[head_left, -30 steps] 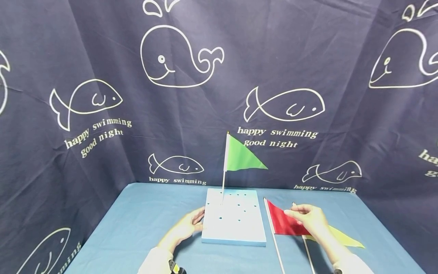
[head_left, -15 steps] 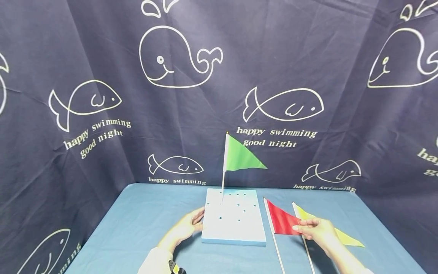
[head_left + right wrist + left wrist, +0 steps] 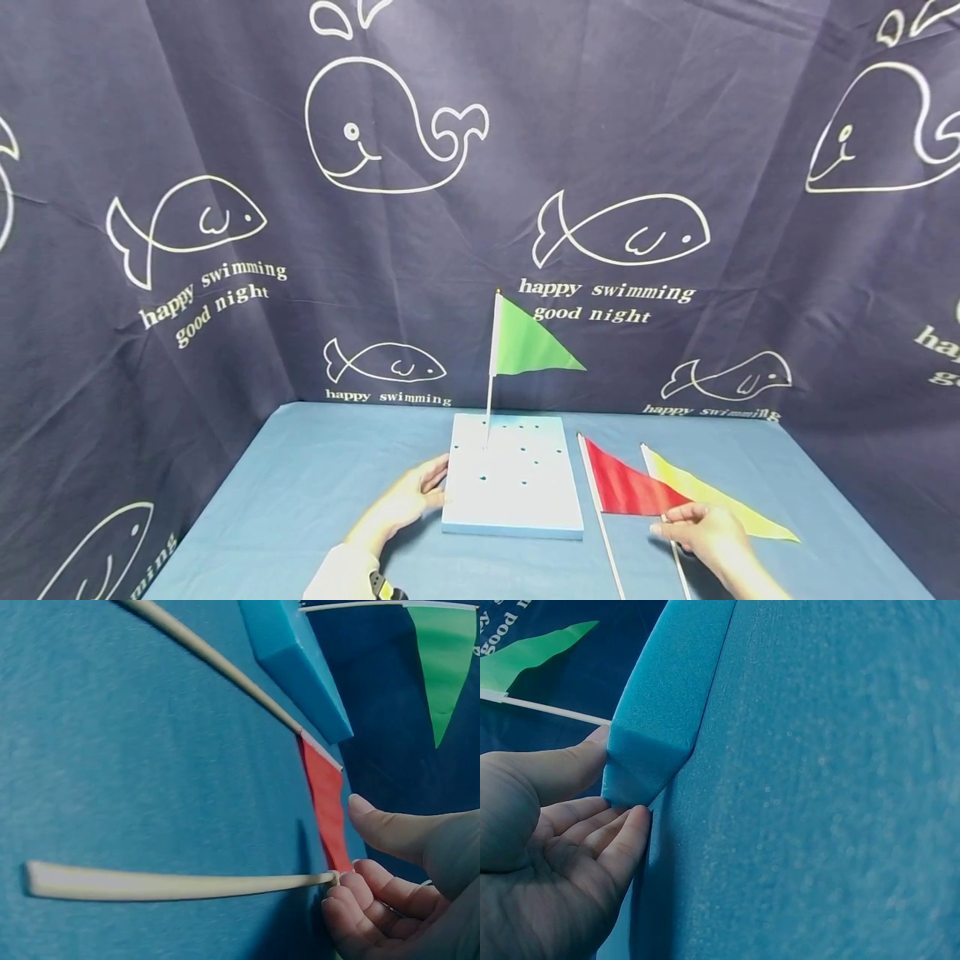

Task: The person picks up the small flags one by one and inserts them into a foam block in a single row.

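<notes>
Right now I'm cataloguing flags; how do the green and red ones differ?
The green flag stands upright in the board; the red flag lies on the table. The red flag's tip is beside the right hand; the green flag is clear of it. Both are triangular.

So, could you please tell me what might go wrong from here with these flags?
Snagging: the tip of the red flag overlaps the yellow flag right by the right hand, so lifting the yellow one might drag the red along. Tilting: the green flag stands in the board, which the left hand grips at its side; a careless nudge there could make that flag sway or lean.
</notes>
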Tool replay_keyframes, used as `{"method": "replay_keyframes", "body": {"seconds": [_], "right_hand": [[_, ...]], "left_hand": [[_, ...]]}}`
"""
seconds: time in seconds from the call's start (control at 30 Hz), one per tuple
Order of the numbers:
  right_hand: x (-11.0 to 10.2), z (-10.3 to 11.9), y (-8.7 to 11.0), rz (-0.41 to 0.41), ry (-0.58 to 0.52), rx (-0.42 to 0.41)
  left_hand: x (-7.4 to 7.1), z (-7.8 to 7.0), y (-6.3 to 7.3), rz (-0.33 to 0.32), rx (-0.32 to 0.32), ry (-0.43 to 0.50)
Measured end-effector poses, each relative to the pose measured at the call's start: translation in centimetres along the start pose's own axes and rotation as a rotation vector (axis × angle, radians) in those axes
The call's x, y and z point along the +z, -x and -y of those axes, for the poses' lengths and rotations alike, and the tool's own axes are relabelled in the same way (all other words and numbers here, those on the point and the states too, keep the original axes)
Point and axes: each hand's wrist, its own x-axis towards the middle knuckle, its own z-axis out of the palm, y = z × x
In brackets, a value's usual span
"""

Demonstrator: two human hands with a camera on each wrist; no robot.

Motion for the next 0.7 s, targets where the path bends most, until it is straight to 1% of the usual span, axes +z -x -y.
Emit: {"method": "replay_keyframes", "body": {"seconds": [0.13,0.33,0.6,0.7], "right_hand": [[0.2,-0.8,-0.1,0.007,0.037,0.039],[0.2,-1.6,-0.4,0.005,0.071,0.027],[0.1,-1.6,-0.6,0.026,0.059,0.071],[-0.1,-1.4,-0.5,0.035,0.077,0.075]], "left_hand": [[0.1,0.0,0.0,-0.010,-0.003,-0.011],[0.1,0.0,0.0,-0.010,-0.002,-0.009],[0.1,0.0,0.0,-0.006,-0.002,-0.004],[0.1,-0.1,0.0,-0.007,0.001,-0.002]]}}
